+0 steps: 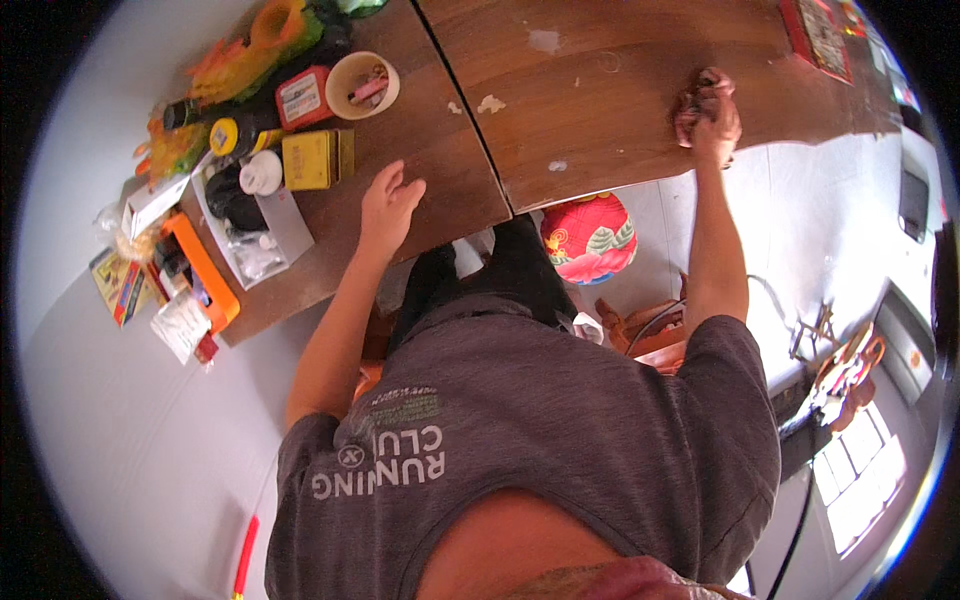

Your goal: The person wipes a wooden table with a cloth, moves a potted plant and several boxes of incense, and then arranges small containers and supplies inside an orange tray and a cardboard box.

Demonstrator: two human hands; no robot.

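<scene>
My right hand (718, 135) is closed on a crumpled reddish cloth (699, 105), which lies against the brown wooden tabletop (600, 97) close to its front edge. Over the left part of the top, my left hand (391, 202) holds nothing, its fingers apart and slightly bent. Left of that hand is a yellow box (307, 160). Behind it stands a cream bowl (384, 101) with small items inside. A dark seam divides the tabletop between my two hands, and pale worn patches mark the surface.
An open white box (296, 232) with dark and clear items, an orange container (217, 289), a red-framed box (307, 97) and colourful ornaments (259, 64) crowd the left end. A red tray (817, 37) lies far right. Below the edge is a red floral round cushion (589, 236).
</scene>
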